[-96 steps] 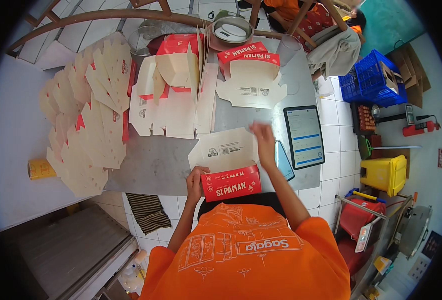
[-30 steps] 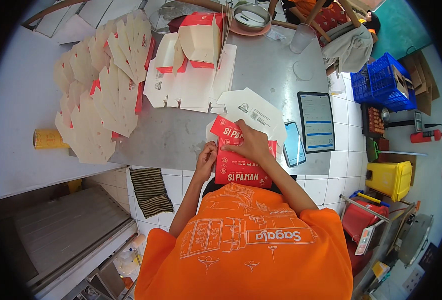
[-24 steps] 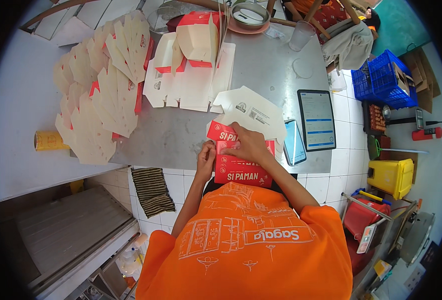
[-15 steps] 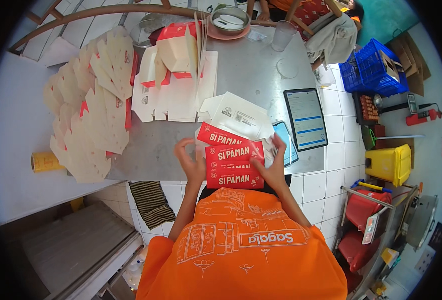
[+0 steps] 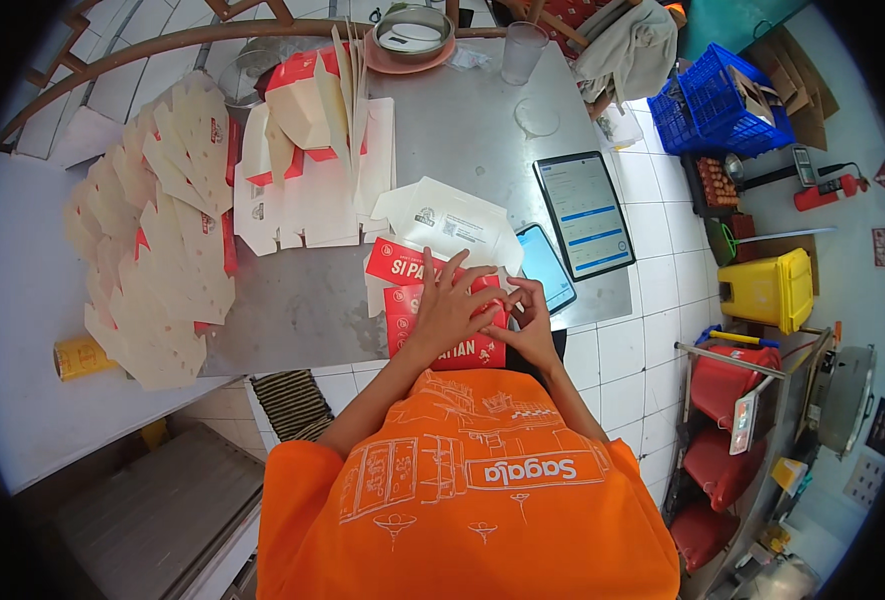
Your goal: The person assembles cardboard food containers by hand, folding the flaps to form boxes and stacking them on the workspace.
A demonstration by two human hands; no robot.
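Observation:
At the near table edge lie red-and-white folding cartons (image 5: 474, 352), red printed panels toward me, partly overlapping. My left hand (image 5: 449, 305) reaches across them, palm down with fingers spread over the red panels. My right hand (image 5: 532, 328) is at the right edge of the cartons, its fingers bent and thumb close to the left fingertips; it appears to pinch the carton edge there. Just beyond, a white carton panel (image 5: 472, 222) lies with its printed side up. Parts of the red panels are hidden under my left hand.
Flat cartons (image 5: 162, 220) pile up at the left, and folded boxes (image 5: 307, 105) stand at the back. A phone (image 5: 545, 268) and tablet (image 5: 584, 215) lie to the right. Farther back are a metal bowl (image 5: 409, 32), a plastic cup (image 5: 523, 55) and a yellow tape roll (image 5: 84, 357).
My left hand has moved right, from the cartons' left side to lying over them. My right hand has shifted slightly, its fingers now near the left ones. The whole view has shifted a little.

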